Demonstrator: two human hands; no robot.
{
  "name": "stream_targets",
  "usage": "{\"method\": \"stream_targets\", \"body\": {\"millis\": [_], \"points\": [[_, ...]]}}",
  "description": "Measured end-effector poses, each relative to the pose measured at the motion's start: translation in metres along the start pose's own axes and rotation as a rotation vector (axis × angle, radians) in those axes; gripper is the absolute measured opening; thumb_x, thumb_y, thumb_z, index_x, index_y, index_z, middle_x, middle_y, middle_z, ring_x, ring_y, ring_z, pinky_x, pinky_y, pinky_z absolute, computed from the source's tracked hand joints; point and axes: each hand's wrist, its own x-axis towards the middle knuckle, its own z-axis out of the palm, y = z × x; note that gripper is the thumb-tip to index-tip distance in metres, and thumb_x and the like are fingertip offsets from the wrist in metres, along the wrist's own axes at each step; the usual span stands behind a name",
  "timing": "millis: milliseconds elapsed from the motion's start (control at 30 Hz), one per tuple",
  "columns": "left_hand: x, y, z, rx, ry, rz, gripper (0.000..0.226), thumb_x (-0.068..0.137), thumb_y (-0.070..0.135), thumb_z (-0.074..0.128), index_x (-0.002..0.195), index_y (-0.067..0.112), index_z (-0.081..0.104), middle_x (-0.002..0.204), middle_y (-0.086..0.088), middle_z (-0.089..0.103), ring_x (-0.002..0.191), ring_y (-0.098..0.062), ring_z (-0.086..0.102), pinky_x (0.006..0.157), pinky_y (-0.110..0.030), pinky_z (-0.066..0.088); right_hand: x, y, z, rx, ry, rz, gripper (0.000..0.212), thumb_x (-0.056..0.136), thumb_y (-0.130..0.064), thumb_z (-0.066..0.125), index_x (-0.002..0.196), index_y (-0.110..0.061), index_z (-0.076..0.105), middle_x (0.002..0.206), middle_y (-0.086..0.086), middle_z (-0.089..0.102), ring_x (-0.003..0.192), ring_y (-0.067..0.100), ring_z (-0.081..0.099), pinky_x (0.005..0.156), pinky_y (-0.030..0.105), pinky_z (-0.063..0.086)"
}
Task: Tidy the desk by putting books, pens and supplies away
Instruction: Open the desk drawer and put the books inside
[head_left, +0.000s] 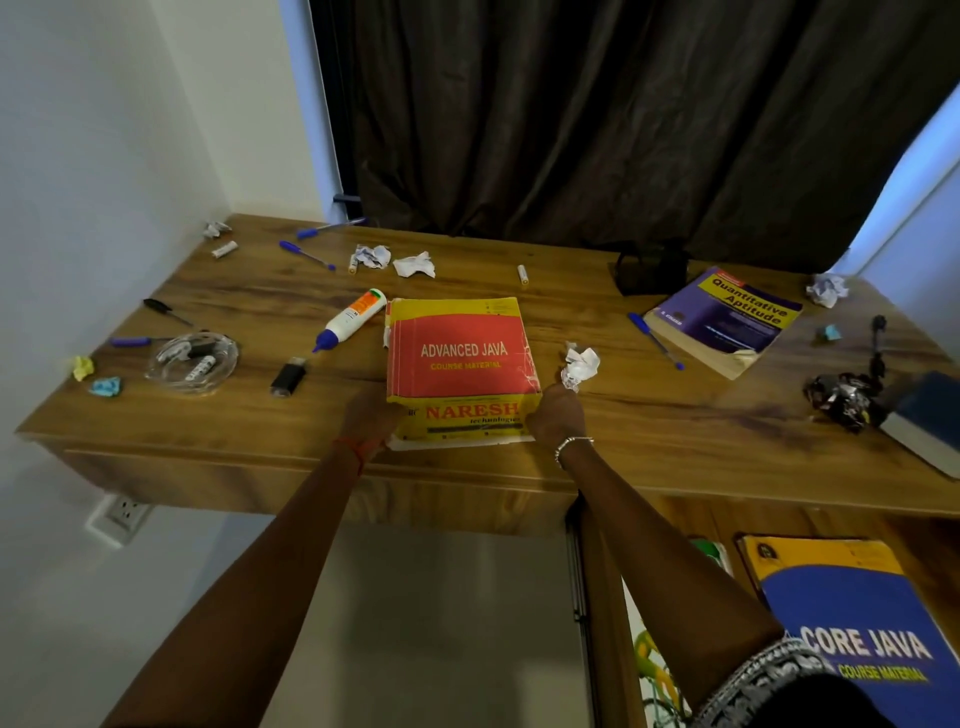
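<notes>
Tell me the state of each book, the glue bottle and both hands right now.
Advanced Java book: closed, cover up, lying on the desk.
Left hand: grips that book's near left corner.
Right hand: grips its near right corner.
Quantitative Aptitude book: closed, near cover corner torn.
Glue bottle: lying on its side, cap on.
Core Java book: closed, below the desk.

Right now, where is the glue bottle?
In the head view, the glue bottle lies on its side on the desk, just left of the red Advanced Java book, with a black USB stick near its blue cap.
</notes>
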Motion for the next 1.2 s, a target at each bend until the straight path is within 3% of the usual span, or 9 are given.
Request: {"method": "stream_targets", "body": {"millis": [300, 367, 467, 567, 700, 933, 1033, 1100, 1200], "points": [[-0.024, -0.032, 0.002, -0.105, -0.099, -0.202, 0.022, 0.088, 0.022, 0.061, 0.074, 0.006, 0.056, 0.073, -0.011, 0.058, 0.061, -0.023, 0.055, 0.054, -0.029, 0.046, -0.023, 0.023, -0.011, 0.008, -0.138, 0.019, 0.028, 0.083, -0.015, 0.059, 0.107, -0.002, 0.061, 0.117, 0.014, 0.06, 0.101, 0.026, 0.059, 0.079, 0.03, 0.047], [-0.029, -0.038, 0.003, -0.187, -0.142, -0.19, 0.023, 0.087, 0.028, 0.062, 0.094, 0.006, 0.061, 0.089, -0.013, 0.065, 0.073, -0.026, 0.061, 0.061, -0.032, 0.05, -0.031, 0.026, -0.02, 0.033, -0.224, 0.031, 0.008, 0.081, -0.007, 0.062, 0.086, -0.001, 0.063, 0.112, 0.019, 0.063, 0.093, 0.028, 0.059, 0.081, 0.034, 0.049], [-0.037, -0.045, 0.004, -0.296, -0.268, -0.247, 0.04, 0.085, 0.031, 0.064, 0.119, 0.011, 0.057, 0.112, -0.017, 0.067, 0.104, -0.036, 0.063, 0.092, -0.048, 0.05, -0.038, 0.036, -0.028, 0.09, -0.451, 0.137, 0.026, 0.079, 0.0, 0.066, 0.06, -0.006, 0.05, 0.078, 0.022, 0.064, 0.067, 0.03, 0.062, 0.076, 0.043, 0.054], [-0.047, -0.049, 0.007, -0.418, -0.324, -0.311, 0.042, 0.084, 0.019, 0.063, 0.124, 0.011, 0.054, 0.121, -0.02, 0.062, 0.113, -0.036, 0.059, 0.097, -0.049, 0.047, -0.043, 0.053, -0.026, 0.16, -0.717, 0.229, 0.013, 0.087, -0.009, 0.061, 0.079, 0.0, 0.055, 0.061, 0.012, 0.06, 0.054, 0.019, 0.059, 0.064, 0.032, 0.052], [-0.068, -0.05, 0.016, -0.568, -0.354, -0.251, 0.031, 0.085, 0.008, 0.057, 0.116, 0.012, 0.055, 0.116, -0.018, 0.063, 0.106, -0.035, 0.059, 0.098, -0.049, 0.045, -0.05, 0.075, -0.022, 0.5, -0.799, 0.185, 0.036, 0.092, -0.025, 0.055, 0.123, -0.006, 0.052, 0.094, 0.006, 0.061, 0.079, 0.017, 0.059, 0.063, 0.026, 0.055], [-0.136, -0.033, 0.04, -0.796, -0.42, -0.074, 0.064, 0.055, 0.011, 0.073, 0.117, 0.015, 0.056, 0.116, -0.019, 0.064, 0.106, -0.037, 0.061, 0.094, -0.052, 0.046, -0.073, 0.107, -0.016, 0.844, -0.642, 0.144, 0.047, 0.083, -0.041, 0.064, 0.113, -0.006, 0.061, 0.115, 0.017, 0.066, 0.106, 0.03, 0.063, 0.101, 0.043, 0.047], [-0.168, -0.032, 0.059, -0.742, -0.486, -0.048, 0.079, 0.03, 0.014, 0.086, 0.105, 0.018, 0.06, 0.092, -0.009, 0.075, 0.083, -0.026, 0.072, 0.073, -0.042, 0.059, -0.082, 0.132, -0.022, 0.963, -0.768, 0.132, 0.04, 0.087, -0.031, 0.063, 0.119, -0.009, 0.056, 0.112, 0.011, 0.067, 0.104, 0.025, 0.065, 0.095, 0.04, 0.051], [-0.189, -0.027, 0.077, -0.73, -0.532, -0.082, 0.062, 0.04, 0.004, 0.077, 0.098, 0.017, 0.059, 0.078, -0.004, 0.076, 0.069, -0.019, 0.073, 0.061, -0.035, 0.061, -0.092, 0.155, -0.033, 1.008, -0.838, 0.139, 0.029, 0.088, -0.026, 0.061, 0.111, -0.01, 0.058, 0.096, 0.005, 0.073, 0.086, 0.017, 0.07, 0.08, 0.031, 0.058], [-0.208, -0.023, 0.099, -0.595, -0.653, -0.128, 0.091, 0.015, 0.014, 0.091, 0.1, 0.016, 0.058, 0.08, -0.004, 0.076, 0.069, -0.018, 0.073, 0.055, -0.03, 0.059, -0.102, 0.192, -0.047, 1.089, -0.864, 0.098, 0.065, 0.06, -0.035, 0.084, 0.115, -0.011, 0.058, 0.104, 0.01, 0.07, 0.093, 0.023, 0.068, 0.079, 0.036, 0.058]]}}
